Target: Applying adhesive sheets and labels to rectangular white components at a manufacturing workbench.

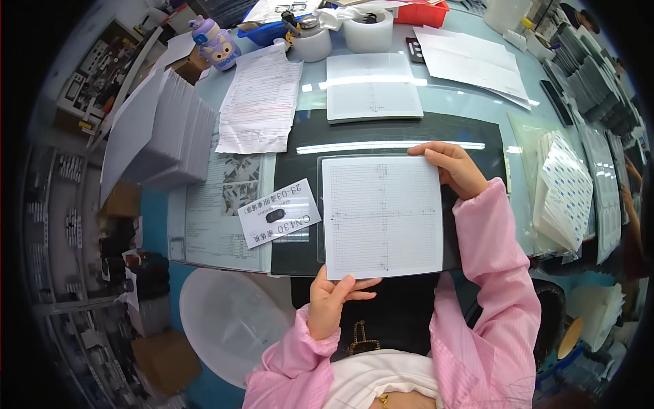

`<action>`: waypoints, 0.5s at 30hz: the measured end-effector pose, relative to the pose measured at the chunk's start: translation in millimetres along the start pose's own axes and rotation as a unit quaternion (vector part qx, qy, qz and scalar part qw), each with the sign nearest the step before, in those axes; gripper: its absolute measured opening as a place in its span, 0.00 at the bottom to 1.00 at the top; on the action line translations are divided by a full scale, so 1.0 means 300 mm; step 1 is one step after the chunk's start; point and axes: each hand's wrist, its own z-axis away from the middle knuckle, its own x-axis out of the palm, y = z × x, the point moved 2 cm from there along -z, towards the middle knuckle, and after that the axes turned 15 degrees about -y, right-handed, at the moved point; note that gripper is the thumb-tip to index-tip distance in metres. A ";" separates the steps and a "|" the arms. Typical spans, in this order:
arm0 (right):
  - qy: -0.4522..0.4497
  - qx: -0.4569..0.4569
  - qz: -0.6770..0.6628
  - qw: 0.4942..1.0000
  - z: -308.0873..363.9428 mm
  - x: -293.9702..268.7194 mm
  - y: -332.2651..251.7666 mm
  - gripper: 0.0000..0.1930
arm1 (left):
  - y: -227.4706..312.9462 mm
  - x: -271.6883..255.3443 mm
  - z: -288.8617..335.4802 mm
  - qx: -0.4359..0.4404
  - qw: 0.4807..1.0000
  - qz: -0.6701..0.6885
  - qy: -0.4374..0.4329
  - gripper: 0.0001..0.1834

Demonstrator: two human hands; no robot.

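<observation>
A white sheet printed with a fine grid and two crossed axes (357,235) lies in front of me, over the near edge of a dark mat (470,129). My left hand (330,300) pinches its near edge towards the left corner, thumb on top and fingers below. At the far right corner, my right hand (456,170) grips it between thumb and fingers. A clear plate edge (320,204) shows along the sheet's left side. Just left lies a white label card (300,201) with a small dark oval piece (275,215) on it.
Beyond the mat sits another stack of grid sheets (375,95). Crumpled printed paper (259,102) and a tall stack of white sheets (170,129) stand at left. Blue-dotted sheets (562,191) lie at right. A translucent bin (228,327) stands below the table edge. A purple bottle (216,46) is far left.
</observation>
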 end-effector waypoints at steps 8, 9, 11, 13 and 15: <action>0.011 -0.004 0.006 1.000 -0.001 0.020 -0.006 0.15 | -0.015 -0.011 0.006 -0.010 1.000 -0.009 0.009 0.19; 0.009 -0.005 0.006 1.000 -0.002 0.023 -0.007 0.15 | -0.015 -0.010 0.006 -0.009 1.000 -0.010 0.011 0.19; 0.006 -0.010 0.004 1.000 0.001 0.019 -0.007 0.15 | -0.016 -0.008 0.006 -0.013 1.000 -0.007 0.012 0.19; 0.003 -0.010 0.006 1.000 0.002 0.012 -0.003 0.15 | -0.016 -0.005 0.006 -0.014 1.000 -0.008 0.011 0.19; 0.001 -0.010 0.009 1.000 0.003 0.011 -0.002 0.15 | -0.018 -0.006 0.007 -0.016 1.000 -0.008 0.008 0.19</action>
